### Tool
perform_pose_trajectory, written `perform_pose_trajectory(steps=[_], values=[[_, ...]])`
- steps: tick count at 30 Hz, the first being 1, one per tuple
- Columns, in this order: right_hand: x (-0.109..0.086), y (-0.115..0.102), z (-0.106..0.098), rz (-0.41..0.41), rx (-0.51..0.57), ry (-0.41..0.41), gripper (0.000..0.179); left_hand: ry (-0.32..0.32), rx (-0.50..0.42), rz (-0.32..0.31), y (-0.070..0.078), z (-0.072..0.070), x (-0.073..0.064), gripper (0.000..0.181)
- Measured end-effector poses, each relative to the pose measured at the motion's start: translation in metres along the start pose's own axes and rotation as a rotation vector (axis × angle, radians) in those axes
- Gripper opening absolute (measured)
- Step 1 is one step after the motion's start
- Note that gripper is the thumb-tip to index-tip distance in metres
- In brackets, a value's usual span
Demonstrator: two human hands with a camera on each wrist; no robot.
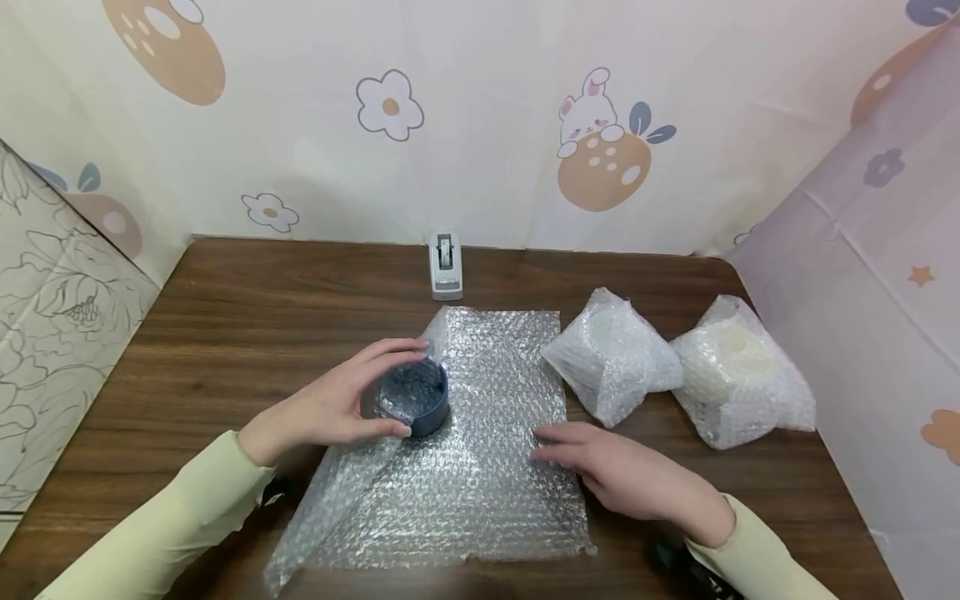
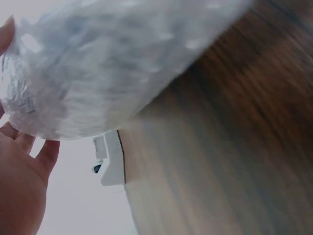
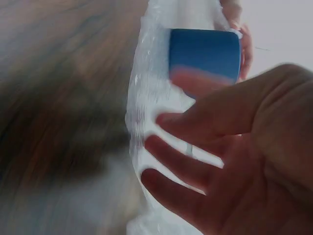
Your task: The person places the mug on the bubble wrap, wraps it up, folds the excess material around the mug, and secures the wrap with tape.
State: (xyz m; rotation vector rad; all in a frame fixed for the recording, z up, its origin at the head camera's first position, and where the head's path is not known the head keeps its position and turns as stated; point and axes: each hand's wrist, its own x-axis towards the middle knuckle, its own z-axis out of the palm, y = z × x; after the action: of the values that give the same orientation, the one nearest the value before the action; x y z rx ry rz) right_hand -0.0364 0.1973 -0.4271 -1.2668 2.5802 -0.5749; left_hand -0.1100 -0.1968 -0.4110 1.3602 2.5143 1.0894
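Observation:
A blue, straight-sided cup (image 1: 433, 412) stands upright on a sheet of bubble wrap (image 1: 495, 492), left of the sheet's middle. My left hand (image 1: 341, 400) grips the cup through the sheet's left part, thumb at the near side and fingers at the far side. That folded-up part covers some of the cup's mouth; in the left wrist view the raised bubble wrap (image 2: 98, 73) hides the cup. Over the sheet's right edge is my right hand (image 1: 600, 467), fingers extended and holding nothing. The right wrist view shows the blue cup (image 3: 208, 51) beyond my right hand (image 3: 230, 142).
Two bubble-wrapped bundles (image 1: 618, 358) (image 1: 738, 371) lie side by side at the right. A white tape dispenser (image 1: 447, 279) stands at the back of the wooden table (image 1: 247, 308). Patterned cloth (image 1: 487, 125) hangs behind the table.

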Motion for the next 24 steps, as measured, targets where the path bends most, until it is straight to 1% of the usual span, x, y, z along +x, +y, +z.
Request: perform_pose_trajectory(steps=[2, 3, 5, 8, 12, 14, 16, 18, 22, 24], values=[[0.008, 0.001, 0.001, 0.044, -0.003, 0.047, 0.046, 0.001, -0.013, -0.003, 0.000, -0.001, 0.000, 0.083], [0.012, 0.001, 0.003, 0.068, -0.007, 0.057, 0.043, -0.001, -0.015, -0.003, 0.000, -0.001, 0.000, 0.083], [0.020, 0.000, 0.007, 0.112, -0.007, 0.063, 0.044, -0.004, -0.016, 0.000, -0.001, -0.001, 0.000, 0.083], [0.031, -0.003, 0.014, 0.214, 0.019, 0.081, 0.051, -0.007, -0.015, 0.009, -0.002, -0.002, 0.000, 0.082], [0.043, -0.007, 0.020, 0.399, 0.079, 0.140, 0.065, -0.013, 0.011, 0.007, -0.001, -0.005, 0.002, 0.082], [0.046, -0.007, 0.022, 0.457, 0.105, 0.143, 0.069, -0.016, 0.024, 0.007, 0.000, -0.007, 0.002, 0.083], [0.047, -0.007, 0.023, 0.474, 0.144, 0.147, 0.070, -0.017, 0.028, 0.011, 0.001, -0.008, 0.003, 0.083], [0.048, -0.006, 0.023, 0.469, 0.192, 0.175, 0.068, -0.016, 0.015, 0.013, 0.001, -0.009, 0.002, 0.082], [0.049, -0.005, 0.019, 0.448, 0.278, 0.292, 0.064, -0.013, -0.010, 0.003, 0.000, -0.008, 0.000, 0.081], [0.051, -0.004, 0.017, 0.453, 0.360, 0.338, 0.065, -0.011, -0.019, -0.003, 0.000, -0.008, -0.001, 0.081]])
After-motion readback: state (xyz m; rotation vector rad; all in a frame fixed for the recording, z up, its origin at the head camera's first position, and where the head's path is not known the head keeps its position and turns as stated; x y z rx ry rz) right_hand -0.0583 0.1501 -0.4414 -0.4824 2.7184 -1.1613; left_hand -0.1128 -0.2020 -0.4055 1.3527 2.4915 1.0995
